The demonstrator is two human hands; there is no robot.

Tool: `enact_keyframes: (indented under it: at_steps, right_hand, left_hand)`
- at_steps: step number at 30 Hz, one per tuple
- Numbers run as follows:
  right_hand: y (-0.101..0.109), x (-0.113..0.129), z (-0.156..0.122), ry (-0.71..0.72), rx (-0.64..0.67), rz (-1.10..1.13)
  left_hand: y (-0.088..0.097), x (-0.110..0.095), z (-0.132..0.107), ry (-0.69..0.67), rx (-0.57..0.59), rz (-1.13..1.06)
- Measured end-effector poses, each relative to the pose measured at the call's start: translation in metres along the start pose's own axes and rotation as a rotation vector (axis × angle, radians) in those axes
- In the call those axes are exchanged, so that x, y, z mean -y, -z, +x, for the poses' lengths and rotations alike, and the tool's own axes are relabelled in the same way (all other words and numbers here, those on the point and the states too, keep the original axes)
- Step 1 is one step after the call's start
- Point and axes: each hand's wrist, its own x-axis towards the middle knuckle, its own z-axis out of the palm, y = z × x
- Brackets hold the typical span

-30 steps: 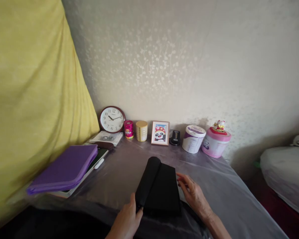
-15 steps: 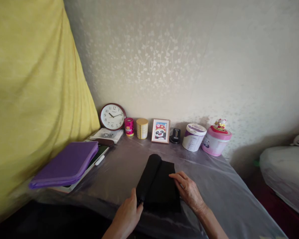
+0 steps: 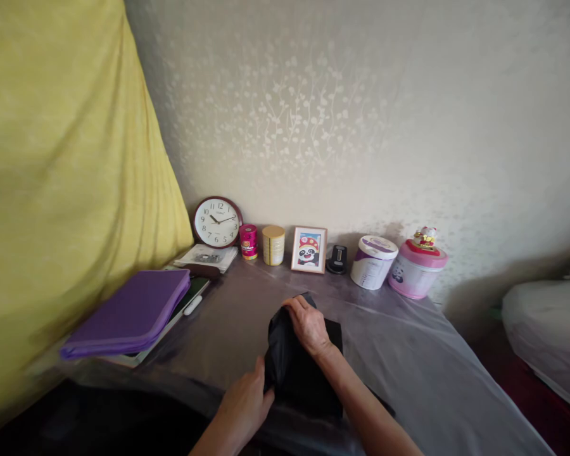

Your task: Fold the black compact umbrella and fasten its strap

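Observation:
A black cloth (image 3: 308, 373), partly rolled along its left side, lies on the plastic-covered table (image 3: 408, 354) in front of me. My left hand (image 3: 244, 405) grips the near end of the roll, thumb up against it. My right hand (image 3: 308, 324) reaches across and closes on the far end of the roll, fingers curled over the fabric. The flat part of the cloth shows to the right under my right forearm.
Along the wall stand a round clock (image 3: 217, 221), a red tin (image 3: 248, 241), a yellow tin (image 3: 273, 244), a panda picture frame (image 3: 308, 249), a white tub (image 3: 373, 262) and a pink tub (image 3: 417, 268). A purple zip case (image 3: 133, 310) lies left. A yellow curtain (image 3: 52, 190) hangs left.
My right hand left the cloth's right edge and moved left and forward onto the far end of the roll. My left hand stayed on the near end.

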Motion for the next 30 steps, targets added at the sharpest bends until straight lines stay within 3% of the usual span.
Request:
enact_keyframes:
  at_steps: [7, 13, 17, 23, 30]
  right_hand:
    - [-0.028, 0.008, 0.001, 0.095, 0.054, -0.17]
    - [-0.03, 0.009, 0.003, 0.121, 0.127, -0.238]
    - [-0.031, 0.009, 0.004, 0.134, 0.145, -0.239]
    - [-0.032, 0.007, 0.005, 0.153, 0.141, -0.241]
    - [-0.017, 0.014, -0.012, 0.142, 0.076, -0.049]
  left_hand:
    - [-0.004, -0.001, -0.001, -0.025, -0.058, 0.065]
    - [-0.007, 0.008, -0.007, -0.067, -0.109, -0.057]
    - [-0.004, 0.012, -0.016, -0.111, -0.209, -0.143]
    - [-0.001, 0.002, -0.015, -0.138, -0.072, 0.05]
    - [-0.015, -0.003, -0.008, -0.113, -0.043, 0.153]
